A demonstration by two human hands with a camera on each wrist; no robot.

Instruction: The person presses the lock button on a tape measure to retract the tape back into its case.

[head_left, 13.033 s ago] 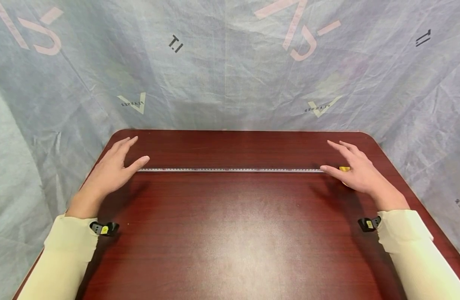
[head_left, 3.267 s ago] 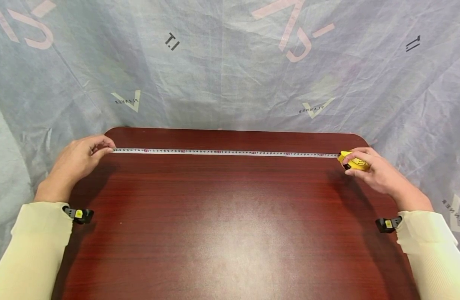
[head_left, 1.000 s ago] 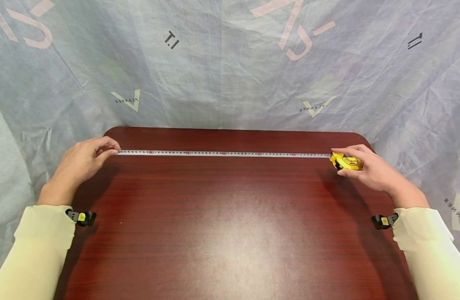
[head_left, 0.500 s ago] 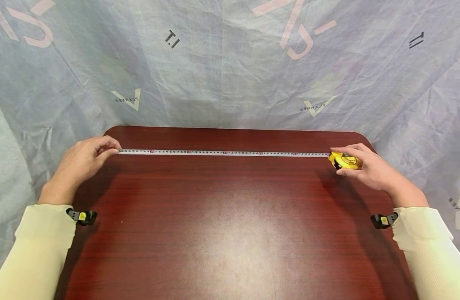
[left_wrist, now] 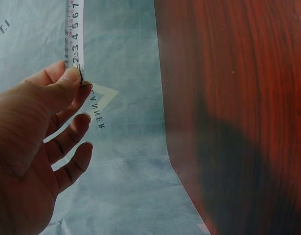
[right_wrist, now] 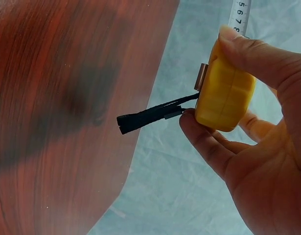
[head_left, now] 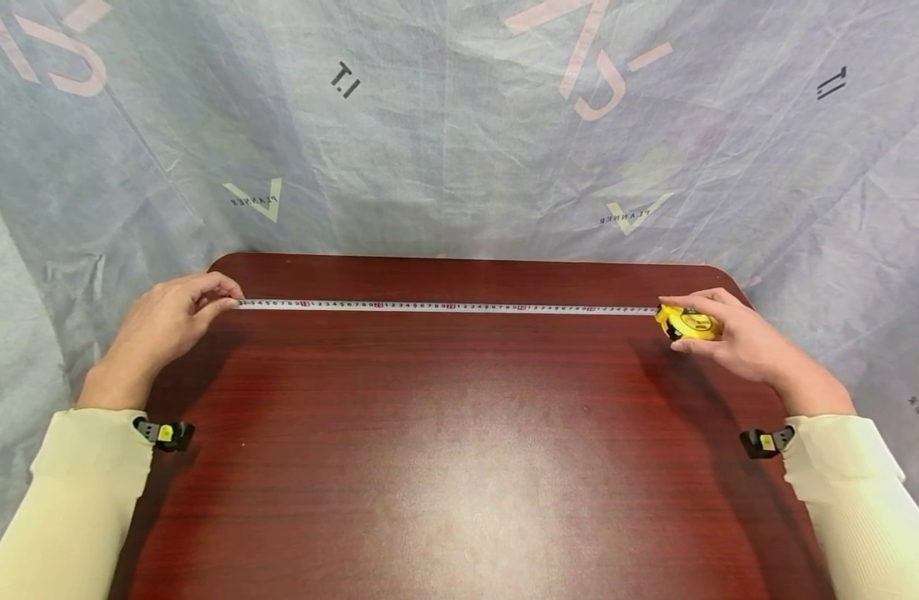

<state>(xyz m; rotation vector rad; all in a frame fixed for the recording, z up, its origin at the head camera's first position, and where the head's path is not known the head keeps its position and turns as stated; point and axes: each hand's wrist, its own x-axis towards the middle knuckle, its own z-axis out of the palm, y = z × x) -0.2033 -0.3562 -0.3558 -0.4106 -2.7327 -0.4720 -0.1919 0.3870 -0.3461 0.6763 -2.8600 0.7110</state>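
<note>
— Dressed how, along the arms?
— In long cream sleeves with a yellowish cast: left sleeve (head_left: 65,508) and right sleeve (head_left: 864,517), matching in colour.
— Smooth or textured?
— Finely ribbed along the right forearm; hard to make out on the left.
— And toward the hands?
— Finished in broad, loose cuffs (head_left: 841,458), wavy at the edge.
— Fitted with anything there?
— With small, boxy black wrist cameras (head_left: 177,436), one per arm, on grey brackets (head_left: 147,430) with bright yellow labels (head_left: 165,433).

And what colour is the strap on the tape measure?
The strap is black; it shows best in the right wrist view.
</note>
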